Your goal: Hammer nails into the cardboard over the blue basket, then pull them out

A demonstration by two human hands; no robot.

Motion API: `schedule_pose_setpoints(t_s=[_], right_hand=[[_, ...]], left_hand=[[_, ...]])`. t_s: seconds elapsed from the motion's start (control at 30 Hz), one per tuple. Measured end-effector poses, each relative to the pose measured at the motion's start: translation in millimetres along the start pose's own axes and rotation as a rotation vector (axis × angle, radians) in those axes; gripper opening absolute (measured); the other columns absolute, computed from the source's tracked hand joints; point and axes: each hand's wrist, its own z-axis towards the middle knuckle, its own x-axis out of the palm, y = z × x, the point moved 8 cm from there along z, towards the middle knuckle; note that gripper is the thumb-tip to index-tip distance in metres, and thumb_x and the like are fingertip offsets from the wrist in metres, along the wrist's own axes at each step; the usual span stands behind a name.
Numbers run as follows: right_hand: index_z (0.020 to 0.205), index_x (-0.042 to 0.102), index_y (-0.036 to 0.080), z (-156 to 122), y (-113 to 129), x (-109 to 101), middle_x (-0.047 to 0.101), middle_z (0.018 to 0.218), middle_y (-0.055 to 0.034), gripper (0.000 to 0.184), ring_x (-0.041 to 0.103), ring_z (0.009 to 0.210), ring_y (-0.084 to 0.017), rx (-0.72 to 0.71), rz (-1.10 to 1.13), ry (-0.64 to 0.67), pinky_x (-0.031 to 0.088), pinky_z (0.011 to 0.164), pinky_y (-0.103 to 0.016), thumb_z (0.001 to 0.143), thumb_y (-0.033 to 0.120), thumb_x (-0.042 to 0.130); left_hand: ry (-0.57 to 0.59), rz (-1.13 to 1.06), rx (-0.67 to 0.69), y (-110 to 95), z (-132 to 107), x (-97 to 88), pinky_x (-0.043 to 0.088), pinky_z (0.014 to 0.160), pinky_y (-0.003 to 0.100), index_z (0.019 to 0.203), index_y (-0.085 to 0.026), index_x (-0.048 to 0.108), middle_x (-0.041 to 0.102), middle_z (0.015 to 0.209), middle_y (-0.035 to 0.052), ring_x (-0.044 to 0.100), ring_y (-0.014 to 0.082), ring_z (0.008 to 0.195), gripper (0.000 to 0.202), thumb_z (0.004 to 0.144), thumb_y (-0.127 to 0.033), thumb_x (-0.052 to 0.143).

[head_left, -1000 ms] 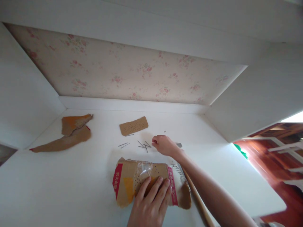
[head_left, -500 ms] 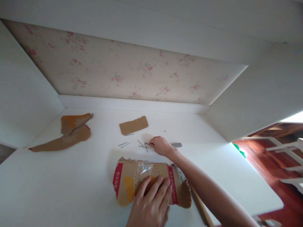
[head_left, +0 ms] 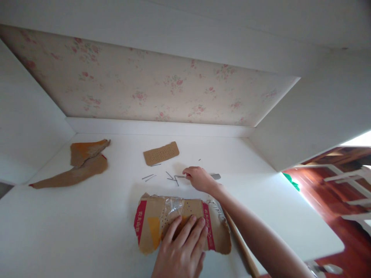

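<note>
My left hand [head_left: 182, 247] lies flat with its fingers spread on a torn cardboard piece [head_left: 155, 226], which has red printed bands, orange patches, clear tape and rows of small holes. Farther back, my right hand [head_left: 201, 179] is closed, thumb and forefinger together at the end of a thin grey nail [head_left: 180, 177]; the exact grip is partly hidden. Several loose nails [head_left: 173, 178] lie just left of those fingertips, and two more nails [head_left: 149, 177] are farther left. A flat grey piece [head_left: 216, 176] shows partly behind my right wrist.
A small cardboard strip full of holes [head_left: 161, 153] lies near the back ledge. Torn cardboard scraps [head_left: 84, 166] are at the left. A wooden handle [head_left: 242, 245] runs beneath my right forearm. White side panels and a papered back wall [head_left: 174, 88] enclose the white tabletop [head_left: 72, 231].
The whole view has shifted slightly. The nail at my right fingertips has turned a little, and my right forefinger looks straighter. My left hand stays on the cardboard.
</note>
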Motion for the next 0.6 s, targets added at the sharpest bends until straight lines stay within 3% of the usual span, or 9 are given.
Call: schedule_pose_setpoints(t_s=[0.17, 0.3, 0.4, 0.5, 0.6], right_hand=[[0.118, 0.065, 0.018, -34.0, -2.1, -35.2, 0.072, 0.101, -0.003, 0.024, 0.071, 0.081, -0.018, 0.006, 0.222, -0.149, 0.059, 0.076, -0.038, 0.102, 0.035, 0.059], [0.105, 0.066, 0.021, -82.2, -5.1, -43.7, 0.066, 0.074, 0.0016, 0.03, 0.065, 0.07, -0.015, 0.023, 0.404, -0.235, 0.055, 0.072, -0.031, 0.107, 0.026, 0.037], [0.099, 0.068, 0.023, -121.3, -7.5, -39.7, 0.064, 0.076, 0.0001, 0.032, 0.065, 0.073, -0.017, 0.084, 0.496, -0.314, 0.054, 0.069, -0.03, 0.105, 0.032, 0.037], [0.109, 0.067, 0.025, -153.3, -10.4, -32.6, 0.068, 0.105, -0.0054, 0.024, 0.064, 0.097, -0.021, 0.19, 0.526, -0.416, 0.052, 0.085, -0.035, 0.103, 0.036, 0.047], [0.116, 0.066, 0.027, -168.4, -10.4, -19.1, 0.066, 0.113, -0.0055, 0.022, 0.064, 0.104, -0.023, 0.256, 0.554, -0.422, 0.05, 0.093, -0.037, 0.099, 0.039, 0.057]], left_hand=[[0.021, 0.002, -0.006, -1.0, 0.7, 1.2, 0.014, 0.125, 0.039, 0.114, -0.019, 0.074, 0.073, 0.125, -0.0001, 0.059, 0.0179, 0.12, 0.029, 0.098, -0.03, 0.053], [0.04, 0.001, -0.001, -1.1, 1.1, 3.2, 0.013, 0.125, 0.041, 0.114, -0.019, 0.074, 0.073, 0.126, 0.0003, 0.059, 0.0184, 0.119, 0.036, 0.103, -0.022, 0.041], [0.031, -0.012, 0.004, -0.2, 2.6, 1.2, 0.014, 0.125, 0.041, 0.114, -0.019, 0.075, 0.072, 0.126, 0.001, 0.059, 0.0184, 0.12, 0.038, 0.103, -0.02, 0.039], [0.018, -0.014, 0.007, -0.3, 4.1, -2.4, 0.015, 0.125, 0.042, 0.113, -0.019, 0.075, 0.071, 0.128, 0.0011, 0.058, 0.0184, 0.121, 0.038, 0.103, -0.019, 0.038], [0.004, 0.007, 0.023, -3.9, 4.7, -5.5, 0.019, 0.124, 0.045, 0.113, -0.019, 0.075, 0.068, 0.134, 0.0016, 0.058, 0.0203, 0.122, 0.038, 0.102, -0.017, 0.039]])
